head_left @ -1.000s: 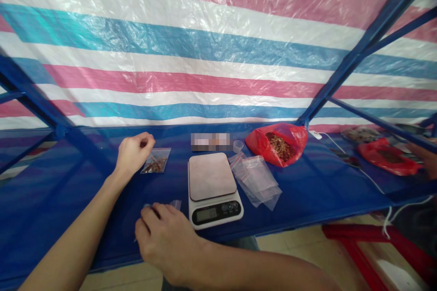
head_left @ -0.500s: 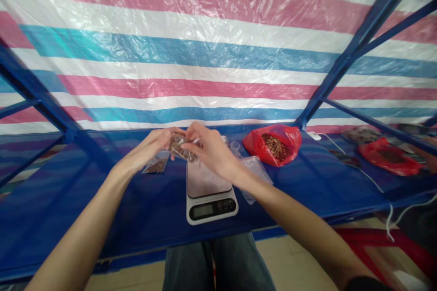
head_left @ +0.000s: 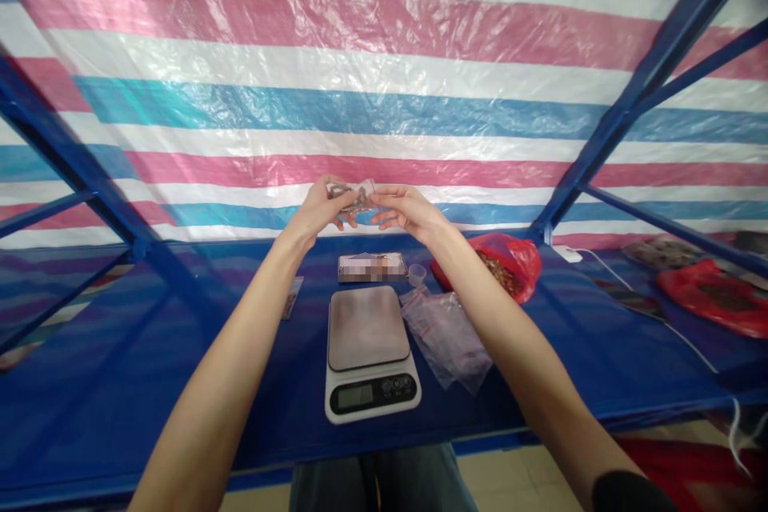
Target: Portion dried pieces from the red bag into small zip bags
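Both my hands are raised in front of the striped tarp, pinching one small clear zip bag (head_left: 354,196) with brown bits inside. My left hand (head_left: 321,210) grips its left end and my right hand (head_left: 405,210) grips its right end, fingers closed on the top edge. Below them on the blue shelf stands a white digital kitchen scale (head_left: 369,352) with an empty platform. A second filled small bag (head_left: 294,298) lies on the shelf, mostly hidden behind my left forearm.
A stack of empty clear zip bags (head_left: 447,332) lies right of the scale, with a small clear cup (head_left: 417,274) behind. A red plastic bag of brown material (head_left: 510,264) sits farther right, another red bag (head_left: 711,296) at the far right. Blue frame bars cross both sides.
My right hand picked a small bag off the shelf front, my left hand joined it, and both lifted the bag from above the scale up to tarp height.
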`<control>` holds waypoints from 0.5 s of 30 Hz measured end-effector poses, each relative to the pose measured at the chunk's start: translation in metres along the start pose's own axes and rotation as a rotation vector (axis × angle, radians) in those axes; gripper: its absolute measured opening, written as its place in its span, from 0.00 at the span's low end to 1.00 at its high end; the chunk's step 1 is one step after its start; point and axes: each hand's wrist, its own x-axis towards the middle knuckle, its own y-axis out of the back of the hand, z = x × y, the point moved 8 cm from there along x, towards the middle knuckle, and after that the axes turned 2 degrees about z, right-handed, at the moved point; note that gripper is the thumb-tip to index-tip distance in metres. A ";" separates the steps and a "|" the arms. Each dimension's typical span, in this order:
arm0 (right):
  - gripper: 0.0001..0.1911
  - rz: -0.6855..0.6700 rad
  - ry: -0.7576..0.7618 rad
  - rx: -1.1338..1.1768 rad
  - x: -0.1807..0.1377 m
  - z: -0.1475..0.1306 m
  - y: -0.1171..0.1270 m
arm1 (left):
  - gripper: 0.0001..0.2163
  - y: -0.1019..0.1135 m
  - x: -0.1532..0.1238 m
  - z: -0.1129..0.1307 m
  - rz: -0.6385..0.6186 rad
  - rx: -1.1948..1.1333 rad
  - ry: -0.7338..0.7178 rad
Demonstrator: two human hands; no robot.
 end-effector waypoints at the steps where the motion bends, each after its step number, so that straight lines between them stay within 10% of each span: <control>1: 0.10 -0.004 -0.013 -0.002 0.003 0.002 0.004 | 0.19 0.001 0.002 -0.005 0.001 0.007 0.030; 7: 0.10 -0.068 -0.082 -0.016 0.011 0.013 0.012 | 0.23 -0.020 0.008 -0.029 -0.308 -0.066 0.091; 13: 0.16 -0.152 -0.105 -0.078 0.011 0.023 0.011 | 0.12 0.017 0.022 -0.009 0.191 0.359 -0.251; 15: 0.17 -0.161 -0.082 -0.092 0.013 0.025 0.010 | 0.10 0.012 0.019 0.001 0.131 0.452 -0.304</control>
